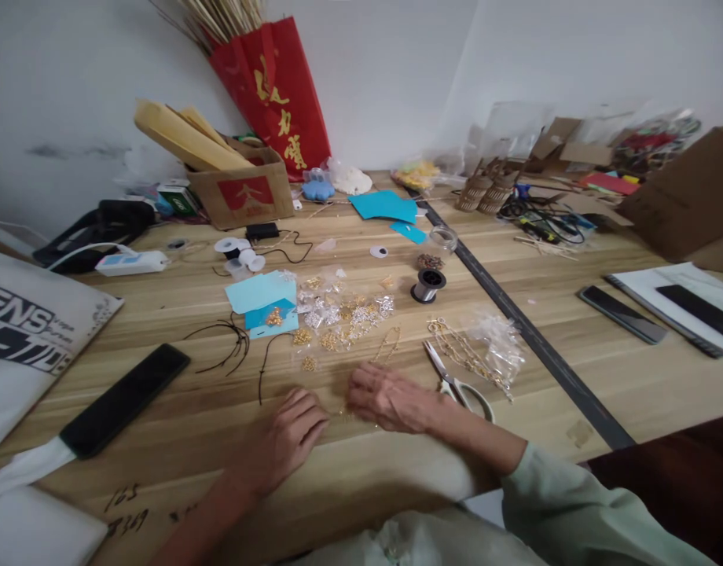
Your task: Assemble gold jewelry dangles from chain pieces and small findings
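1. The fingers of both hands are curled downward and drawn close together over a small gold piece (342, 409) on the bench (515, 409); the fingertips nearly meet there, but whether either hand actually pinches the piece cannot be told, it is too small and partly covered.
2. The left hand (288, 440) lies palm down, knuckles up, its forearm coming in from the lower left; the wrist rests on the wood, which I judge steadies fine work.
3. The right hand (388, 399) also lies palm down, fingers pointing left toward the other hand; its forearm, in a pale green sleeve (562, 503), crosses in from the lower right.
4. The gold piece sits between the 2 hands, near the front edge of the bench, probably kept close to the body for a clear view.
5. Just beyond the hands lies a spread of small gold and silver findings (338, 314), some in clear packets, likely fanned out for easy picking.
6. Scissors (453, 381) lie just beside the right hand, touching or nearly so; gold chains (464, 354) and a crumpled clear bag (500, 342) lie beyond them.
7. A spool of wire (427, 284) stands upright past the findings; black cords (232, 350) and a dark phone (124, 398) lie to the left.
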{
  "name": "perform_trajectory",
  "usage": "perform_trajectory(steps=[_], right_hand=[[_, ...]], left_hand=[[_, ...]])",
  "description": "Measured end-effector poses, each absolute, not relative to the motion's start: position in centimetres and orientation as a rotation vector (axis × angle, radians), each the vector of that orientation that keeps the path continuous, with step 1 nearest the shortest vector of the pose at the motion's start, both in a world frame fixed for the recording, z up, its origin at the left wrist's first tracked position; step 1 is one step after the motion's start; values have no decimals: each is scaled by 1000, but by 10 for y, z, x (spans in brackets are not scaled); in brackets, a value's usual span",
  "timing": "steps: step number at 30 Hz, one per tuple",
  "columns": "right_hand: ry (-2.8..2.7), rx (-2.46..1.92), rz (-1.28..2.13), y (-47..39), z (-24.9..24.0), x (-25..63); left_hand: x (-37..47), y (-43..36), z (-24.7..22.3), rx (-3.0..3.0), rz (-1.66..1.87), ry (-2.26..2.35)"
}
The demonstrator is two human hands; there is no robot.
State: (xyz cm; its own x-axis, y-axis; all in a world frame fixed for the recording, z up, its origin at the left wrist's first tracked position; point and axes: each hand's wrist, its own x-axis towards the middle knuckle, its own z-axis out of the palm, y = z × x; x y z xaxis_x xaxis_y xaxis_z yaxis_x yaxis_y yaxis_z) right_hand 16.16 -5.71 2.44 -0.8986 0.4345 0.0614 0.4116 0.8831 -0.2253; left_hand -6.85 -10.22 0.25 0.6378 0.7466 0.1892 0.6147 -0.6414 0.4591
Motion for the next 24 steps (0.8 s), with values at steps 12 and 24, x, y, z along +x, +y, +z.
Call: perform_trajectory(steps=[12, 24], right_hand=[[-2916, -600, 70, -74, 0, 145], [-2809, -572, 387, -69, 5, 151]], left_hand=[[-53, -100, 1, 2431, 432, 1257], [-59, -105, -6, 2563, 558, 1160]])
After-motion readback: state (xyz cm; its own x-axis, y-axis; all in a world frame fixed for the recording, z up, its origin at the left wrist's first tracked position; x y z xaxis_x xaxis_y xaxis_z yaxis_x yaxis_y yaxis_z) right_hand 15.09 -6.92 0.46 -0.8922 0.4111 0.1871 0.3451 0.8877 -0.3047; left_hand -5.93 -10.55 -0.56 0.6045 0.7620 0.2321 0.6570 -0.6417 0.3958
